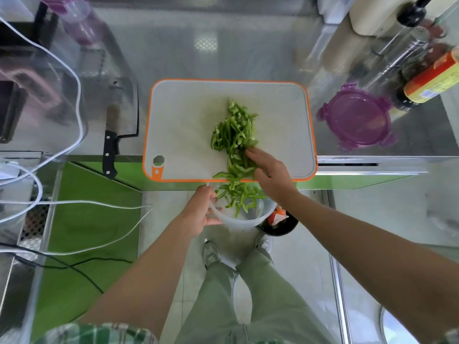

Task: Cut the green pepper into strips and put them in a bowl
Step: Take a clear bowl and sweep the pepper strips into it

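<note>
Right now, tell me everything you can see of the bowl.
The bowl is round, translucent whitish plastic, held in the air just below the near edge of the cutting board, above the floor. The left hand grips its left rim. Inside lie green pepper strips, more hanging over its far rim from the board.

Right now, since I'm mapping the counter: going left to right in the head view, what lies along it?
Cleaver → cutting board → purple lid → sauce bottle

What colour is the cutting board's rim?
Orange, around the white cutting board; clearest in the head view.
</note>
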### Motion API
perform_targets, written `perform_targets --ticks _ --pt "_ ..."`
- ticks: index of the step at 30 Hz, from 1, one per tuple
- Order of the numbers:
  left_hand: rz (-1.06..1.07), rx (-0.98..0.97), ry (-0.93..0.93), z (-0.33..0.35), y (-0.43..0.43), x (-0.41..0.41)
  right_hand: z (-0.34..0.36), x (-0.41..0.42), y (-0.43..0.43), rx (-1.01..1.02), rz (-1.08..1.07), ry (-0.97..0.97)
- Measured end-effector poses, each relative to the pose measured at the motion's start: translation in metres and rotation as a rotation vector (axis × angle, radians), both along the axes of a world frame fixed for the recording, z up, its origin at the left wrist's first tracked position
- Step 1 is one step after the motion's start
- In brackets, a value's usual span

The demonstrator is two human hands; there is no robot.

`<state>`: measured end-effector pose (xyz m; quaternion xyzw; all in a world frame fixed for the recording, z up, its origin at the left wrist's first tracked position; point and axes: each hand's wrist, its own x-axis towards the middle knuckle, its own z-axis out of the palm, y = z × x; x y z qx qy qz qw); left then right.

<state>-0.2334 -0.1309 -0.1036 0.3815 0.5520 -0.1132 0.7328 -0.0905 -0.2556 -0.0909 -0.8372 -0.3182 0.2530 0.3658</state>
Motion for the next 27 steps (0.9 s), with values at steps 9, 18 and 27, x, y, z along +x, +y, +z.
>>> perform_targets --ticks 9,18,27 --pt "-0.057 0.025 -0.007 -0.012 0.005 -0.003 0.02 -0.033 -0.014 0.13 0.078 0.079" --pt "-0.073 -0.01 -0.024 -0.013 0.011 -0.003 0.017 0.042 0.058 0.151 -0.203 -0.07" --pt "-0.065 0.012 -0.025 -0.015 0.014 -0.002 0.008 0.017 0.03 0.031 -0.133 0.063"
